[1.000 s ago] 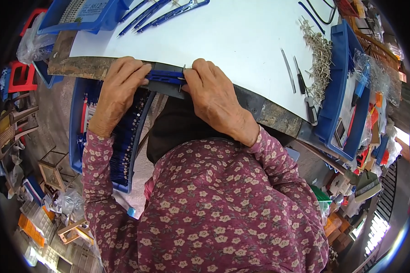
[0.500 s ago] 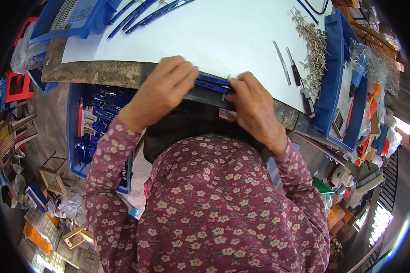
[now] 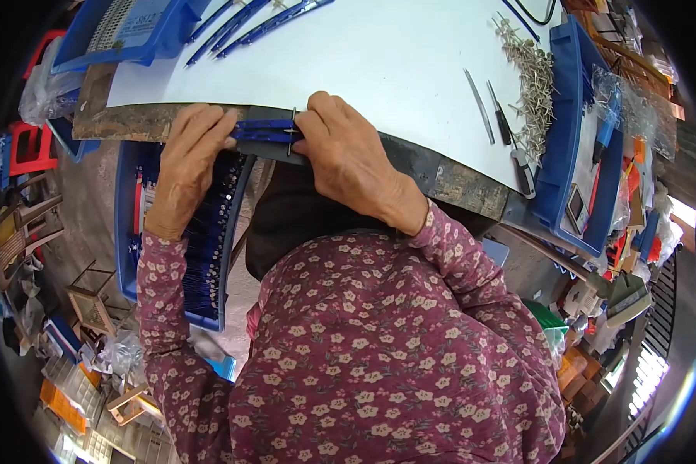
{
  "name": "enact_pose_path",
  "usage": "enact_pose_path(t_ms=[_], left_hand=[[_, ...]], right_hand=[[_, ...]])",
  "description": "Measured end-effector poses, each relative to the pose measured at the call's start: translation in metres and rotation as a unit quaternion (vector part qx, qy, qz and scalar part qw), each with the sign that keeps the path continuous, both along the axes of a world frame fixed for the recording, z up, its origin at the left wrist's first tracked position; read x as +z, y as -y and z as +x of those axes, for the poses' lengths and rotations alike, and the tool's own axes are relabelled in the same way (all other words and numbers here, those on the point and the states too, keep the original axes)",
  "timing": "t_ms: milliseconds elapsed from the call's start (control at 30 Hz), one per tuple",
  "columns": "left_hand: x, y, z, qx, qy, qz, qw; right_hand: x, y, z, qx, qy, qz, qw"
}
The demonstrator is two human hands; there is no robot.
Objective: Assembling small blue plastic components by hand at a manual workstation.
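Your left hand (image 3: 187, 158) and right hand (image 3: 348, 155) spread apart again, exposing the blue part (image 3: 264, 131) with its metal pin (image 3: 292, 130).

Small assembly workshop: parts bins (image 3: 572, 131), metal pins (image 3: 530, 77), worn workbench (image 3: 456, 182).

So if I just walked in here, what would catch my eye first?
Probably the two hands at the near edge of the white table: the left hand and right hand together grip a narrow blue plastic piece with a thin metal pin standing across it. Next, the heap of metal pins at the table's right end, and the blue bin of blue parts below the left hand.
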State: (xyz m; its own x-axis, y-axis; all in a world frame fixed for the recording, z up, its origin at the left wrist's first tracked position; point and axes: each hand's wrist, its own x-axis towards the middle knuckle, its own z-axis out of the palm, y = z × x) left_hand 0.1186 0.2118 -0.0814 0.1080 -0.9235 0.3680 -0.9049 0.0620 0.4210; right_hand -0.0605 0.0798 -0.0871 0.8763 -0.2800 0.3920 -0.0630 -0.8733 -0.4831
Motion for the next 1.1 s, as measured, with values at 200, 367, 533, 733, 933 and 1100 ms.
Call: enact_pose_path(t_ms=[200,367,533,733,933,1100], left_hand=[[0.005,0.029,-0.03,-0.058,0.067,-0.033,0.996],[0.001,0.057,-0.074,-0.164,0.066,-0.056,0.983],[-0.001,0.047,-0.052,-0.13,0.069,-0.056,0.988],[0.0,-0.003,-0.001,-0.002,-0.026,0.008,1.0],[0.004,0.021,-0.022,-0.048,0.021,-0.031,0.998],[0.009,0.054,-0.069,-0.118,0.074,-0.046,0.989]], right_hand=[[0.009,0.011,-0.039,-0.025,-0.016,0.068,0.997],[0.021,0.02,-0.098,-0.104,-0.097,0.059,0.988],[0.022,0.015,-0.073,-0.092,-0.071,0.021,0.993],[-0.001,0.0,0.003,0.002,0.052,0.017,0.999],[0.009,0.01,-0.028,-0.025,0.002,0.049,0.998],[0.018,0.023,-0.086,-0.079,-0.059,0.054,0.994]])
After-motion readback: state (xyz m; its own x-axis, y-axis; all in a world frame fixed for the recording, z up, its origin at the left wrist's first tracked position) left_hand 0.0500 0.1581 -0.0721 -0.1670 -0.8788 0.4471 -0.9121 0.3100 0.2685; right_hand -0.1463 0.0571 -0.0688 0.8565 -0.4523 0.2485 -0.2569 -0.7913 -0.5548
